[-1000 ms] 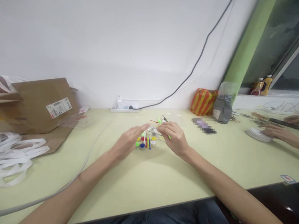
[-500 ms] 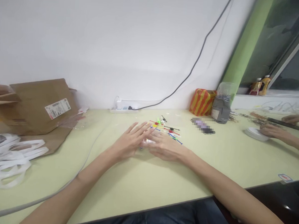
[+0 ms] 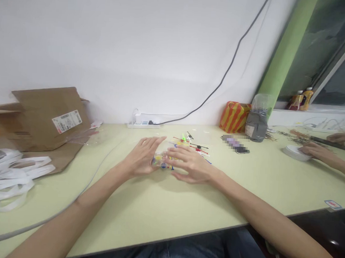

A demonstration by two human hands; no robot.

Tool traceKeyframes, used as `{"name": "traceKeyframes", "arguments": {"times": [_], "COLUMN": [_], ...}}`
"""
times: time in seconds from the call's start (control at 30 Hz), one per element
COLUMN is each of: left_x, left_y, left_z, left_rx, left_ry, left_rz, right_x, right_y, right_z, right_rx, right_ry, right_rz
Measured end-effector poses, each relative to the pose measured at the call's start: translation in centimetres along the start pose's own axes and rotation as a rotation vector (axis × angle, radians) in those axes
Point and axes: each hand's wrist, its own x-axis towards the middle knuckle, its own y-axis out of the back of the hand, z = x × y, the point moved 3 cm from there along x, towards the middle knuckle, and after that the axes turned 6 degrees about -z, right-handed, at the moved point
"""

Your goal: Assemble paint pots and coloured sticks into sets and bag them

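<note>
A small cluster of yellow and blue plastic pieces (image 3: 163,165) sits on the table between my two hands, partly behind my right fingers; their exact kind is too blurred to tell. On its left side my left hand (image 3: 143,157) is cupped with the fingers stretched out and the thumb apart. From the right, my right hand (image 3: 191,164) reaches over with its fingers spread. Just beyond it lie several thin rod-like plastic pieces with small hubs, among them a black one (image 3: 199,147) and a bright green one (image 3: 184,137).
A cardboard box (image 3: 50,122) and white strap loops (image 3: 9,182) are at the left. Against the wall lies a power strip (image 3: 143,125). A striped bag (image 3: 234,117), grey bag (image 3: 256,125) and blurred-out phone (image 3: 235,144) are at the right. Another person's hand touches a white roll (image 3: 295,153).
My hands have moved apart, the left one shifting left, and the yellow and blue pieces between them now show. My right fingers have spread.
</note>
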Motion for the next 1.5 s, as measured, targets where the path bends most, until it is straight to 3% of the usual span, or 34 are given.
{"name": "traceKeyframes", "arguments": {"times": [0.1, 0.17, 0.23, 0.3, 0.33, 0.4, 0.67, 0.77, 0.9, 1.0, 1.1, 1.2, 1.37, 1.5], "left_x": [-0.3, -0.5, -0.7, -0.8, -0.8, -0.8, -0.5, -0.5, -0.4, -0.3, -0.2, -0.2, -0.3, -0.3], "left_y": [0.1, 0.2, 0.2, -0.1, -0.3, -0.7, -1.6, -1.7, -1.5, -1.3, -1.2, -1.4, -1.6, -1.5], "left_z": [-2.1, -3.4, -4.3, -4.7, -4.8, -4.7, -4.7, -4.5, -3.5, -2.5, -1.6, -1.1, -0.8, -1.1], "left_rx": [0.027, 0.032, 0.035, 0.053, 0.067, 0.105, 0.128, 0.091, 0.060, 0.034, 0.002, -0.032, -0.105, -0.126], "left_ry": [0.106, 0.181, 0.225, 0.239, 0.238, 0.228, 0.214, 0.246, 0.266, 0.270, 0.265, 0.270, 0.282, 0.304], "left_rz": [0.099, 0.172, 0.220, 0.233, 0.230, 0.222, 0.243, 0.240, 0.246, 0.248, 0.246, 0.258, 0.266, 0.274], "right_x": [-1.3, -3.0, -5.0, -7.2, -8.4, -10.0, -10.7, -10.9, -11.1, -9.8, -6.5, -2.6, 2.0, 3.4], "right_y": [1.5, 2.5, 2.7, 2.2, 1.7, 0.8, -1.9, -1.6, 0.6, 2.9, 4.6, 4.8, 3.1, 1.3], "right_z": [2.7, 5.6, 8.7, 11.6, 12.6, 14.0, 15.0, 15.2, 15.5, 14.6, 11.4, 7.1, 2.9, 2.5], "right_rx": [-0.010, -0.059, -0.103, -0.097, -0.046, 0.046, 0.153, 0.185, 0.212, 0.176, 0.172, 0.167, 0.078, 0.280], "right_ry": [-0.252, -0.494, -0.698, -0.900, -0.974, -1.047, -1.114, -1.119, -1.118, -1.104, -0.886, -0.627, -0.408, -0.325], "right_rz": [0.312, 0.403, 0.271, -0.005, -0.145, -0.300, -0.306, -0.260, -0.169, 0.008, 0.292, 0.393, 0.399, 0.323]}}
